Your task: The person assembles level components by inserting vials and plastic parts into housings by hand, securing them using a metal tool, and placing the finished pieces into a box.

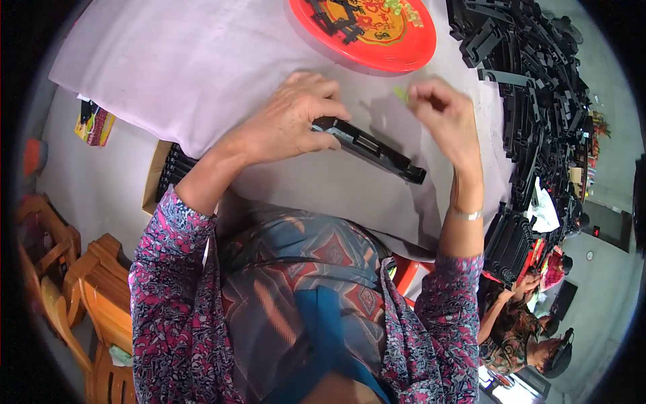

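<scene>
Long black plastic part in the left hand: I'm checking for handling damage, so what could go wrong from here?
The left hand grips the long black plastic part near one end, so it might tilt or slip.
The small green piece sits at the right hand's fingertips and could drop.
The red tray lies just beyond that hand and might get bumped.

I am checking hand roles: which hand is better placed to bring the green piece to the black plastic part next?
Probably the right hand: it seems to pinch the green piece, while the left hand holds the black plastic part by one end.
</scene>
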A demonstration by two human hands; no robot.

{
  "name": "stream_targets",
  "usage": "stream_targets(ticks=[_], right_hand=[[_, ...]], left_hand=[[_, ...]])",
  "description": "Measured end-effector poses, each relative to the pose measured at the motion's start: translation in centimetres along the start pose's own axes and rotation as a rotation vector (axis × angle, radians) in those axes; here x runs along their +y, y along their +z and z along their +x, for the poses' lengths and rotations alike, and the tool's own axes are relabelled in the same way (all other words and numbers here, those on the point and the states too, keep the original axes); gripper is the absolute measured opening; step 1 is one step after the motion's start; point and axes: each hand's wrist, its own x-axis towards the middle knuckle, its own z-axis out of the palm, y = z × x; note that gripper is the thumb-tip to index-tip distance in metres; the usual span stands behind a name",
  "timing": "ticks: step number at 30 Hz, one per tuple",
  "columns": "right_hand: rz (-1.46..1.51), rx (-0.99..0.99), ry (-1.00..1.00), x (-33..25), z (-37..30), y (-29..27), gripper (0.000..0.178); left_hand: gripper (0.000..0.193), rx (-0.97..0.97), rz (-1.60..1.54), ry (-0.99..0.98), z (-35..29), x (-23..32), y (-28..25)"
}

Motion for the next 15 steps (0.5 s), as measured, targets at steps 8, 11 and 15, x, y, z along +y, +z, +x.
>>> stream_targets(ticks=[8, 11, 15], right_hand=[[-0.193, 0.016, -0.033, -2.5, -7.7, 2.4, 0.018], [-0.185, 0.069, -0.07, -2.1, -8.1, 3.4, 0.017], [-0.215, 0.004, -0.005, -2.5, -7.7, 3.0, 0.017]], left_hand=[[0.029, -0.088, 0.022, -0.034, 0.4, 1.2, -0.7], [0.036, -0.096, 0.052, -0.032, 0.5, 1.7, -0.7], [0.048, -0.09, 0.006, 0.0, 1.4, 2.9, -0.9]])
